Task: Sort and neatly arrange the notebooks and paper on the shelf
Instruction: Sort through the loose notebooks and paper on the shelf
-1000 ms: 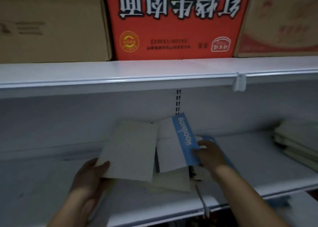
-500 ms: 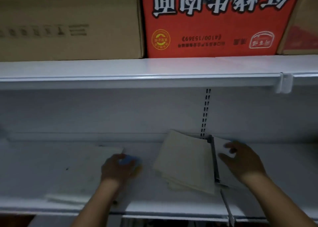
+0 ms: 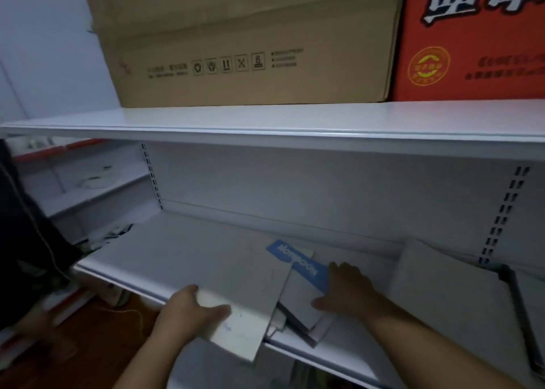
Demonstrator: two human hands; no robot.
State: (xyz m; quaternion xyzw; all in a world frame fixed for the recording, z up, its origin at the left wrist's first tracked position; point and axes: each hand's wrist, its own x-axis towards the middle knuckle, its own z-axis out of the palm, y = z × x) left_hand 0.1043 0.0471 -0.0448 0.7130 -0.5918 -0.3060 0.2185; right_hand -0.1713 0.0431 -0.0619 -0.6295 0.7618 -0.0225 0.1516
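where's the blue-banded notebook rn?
Head view: the blue-banded notebook lies on the lower shelf, right of centre, under the right hand and just right of the pale notebook that the left hand grips.

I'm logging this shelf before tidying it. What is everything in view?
Brown box: one, brown, top board, left.
Red box: one, red with white lettering, top board, right.
Shelf: one, white, two boards in view.
Pale notebook: one, grey-white, overhanging the lower board's front edge.
Blue-strip notebook: one, white and blue, partly under the pale notebook, on a pile of uncertain count.
Paper stack: one, pale, lower board, right.
Divider: one, dark, far right.
Other person: one, dark clothes, left edge.
Left hand: grips the pale notebook's near corner.
Right hand: rests flat on the blue-strip notebook.
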